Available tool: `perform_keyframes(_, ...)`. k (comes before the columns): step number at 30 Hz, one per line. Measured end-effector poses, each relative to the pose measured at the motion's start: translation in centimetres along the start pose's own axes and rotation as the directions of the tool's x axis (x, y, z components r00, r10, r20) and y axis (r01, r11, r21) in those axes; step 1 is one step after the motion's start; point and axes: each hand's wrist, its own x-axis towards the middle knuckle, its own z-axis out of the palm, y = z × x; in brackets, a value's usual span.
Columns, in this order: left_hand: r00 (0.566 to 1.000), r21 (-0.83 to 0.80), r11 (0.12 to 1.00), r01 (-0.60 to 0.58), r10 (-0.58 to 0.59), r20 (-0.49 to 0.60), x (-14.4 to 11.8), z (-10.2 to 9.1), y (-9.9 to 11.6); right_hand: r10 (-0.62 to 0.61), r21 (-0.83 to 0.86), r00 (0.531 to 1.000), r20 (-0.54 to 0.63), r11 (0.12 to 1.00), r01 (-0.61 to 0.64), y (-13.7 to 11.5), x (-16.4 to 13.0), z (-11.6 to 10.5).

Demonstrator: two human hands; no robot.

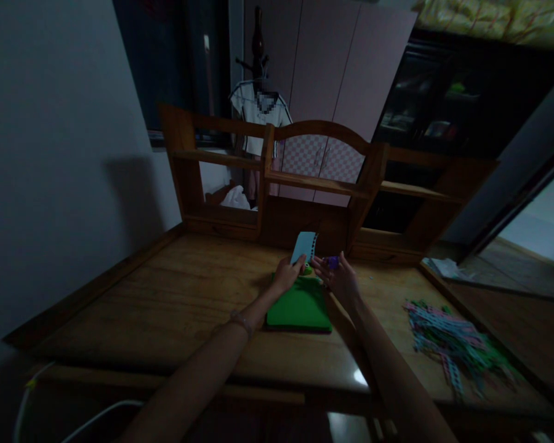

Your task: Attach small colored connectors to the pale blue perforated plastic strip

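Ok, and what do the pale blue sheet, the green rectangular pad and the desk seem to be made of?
Pale blue sheet: probably paper or thin card, matte; it looks thin, with dark notches along one edge.
Green rectangular pad: matte and evenly coloured; foam, fabric or plastic, I can't tell.
Desk: wood, likely varnished, given the grain and bright reflection.

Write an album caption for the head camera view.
Left hand holding a pale card by a green pad on a wooden desk, a purple item at the right hand.
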Motion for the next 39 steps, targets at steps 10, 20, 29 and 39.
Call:
perform_keyframes(10,1.0,-0.014,1.0,-0.001,0.001,0.009,-0.03,-0.02,-0.25,-0.022,-0.006,1.0,-0.013,1.0,0.022,0.04,-0.11,0.07)
perform_keyframes(20,0.998,0.001,0.999,0.045,-0.045,-0.045,-0.01,0.05,-0.07,0.007,-0.004,1.0,-0.029,1.0,-0.007,0.08,0.21,-0.49)
perform_keyframes(29,0.999,-0.012,0.999,0.033,-0.033,-0.035,0.01,0.17,-0.1,-0.022,0.003,0.999,-0.035,1.0,0.022,0.11,0.11,-0.25)
perform_keyframes(39,0.999,0.015,1.0,0.026,-0.026,-0.045,0.09,-0.03,-0.12,-0.018,0.003,1.0,-0.006,1.0,0.018,0.06,0.17,-0.37)
